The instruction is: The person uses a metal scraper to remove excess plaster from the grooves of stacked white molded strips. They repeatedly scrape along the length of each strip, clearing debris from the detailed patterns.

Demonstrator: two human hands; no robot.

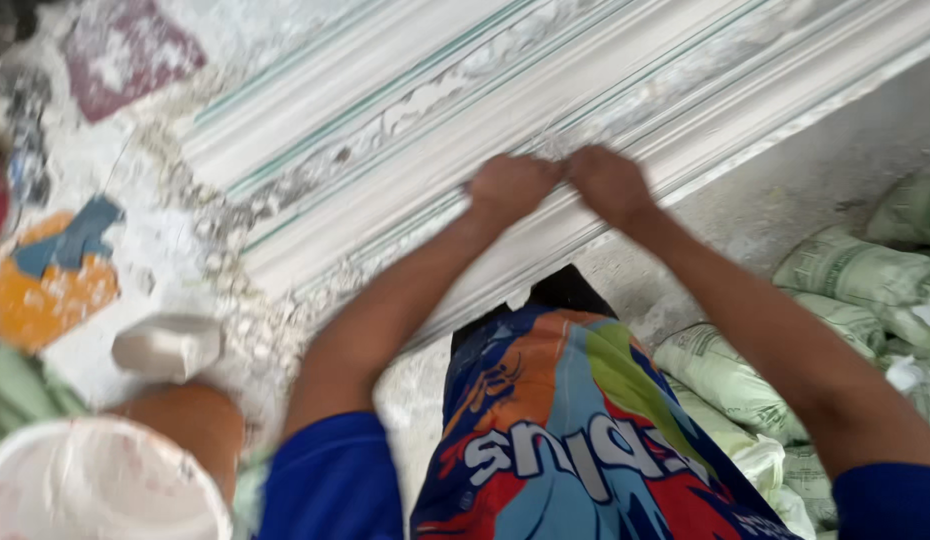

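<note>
A long white plaster moulding [545, 80] with thin green lines and raised ornament runs diagonally across a work table. My left hand [510, 187] and my right hand [610, 183] meet side by side near its front edge, fingers curled and pinching at something thin, perhaps fibre strands, where the two hands touch. What they pinch is too small and blurred to name. Both forearms reach up from blue sleeves over bright patterned shorts [575, 430].
Plaster crumbs litter the moulding's left end [235, 290]. A white bucket [95, 485] and a small white cup [165, 345] sit at lower left. Stacked pale green sacks [845, 300] lie on the floor at right. Coloured rags [50, 280] lie at left.
</note>
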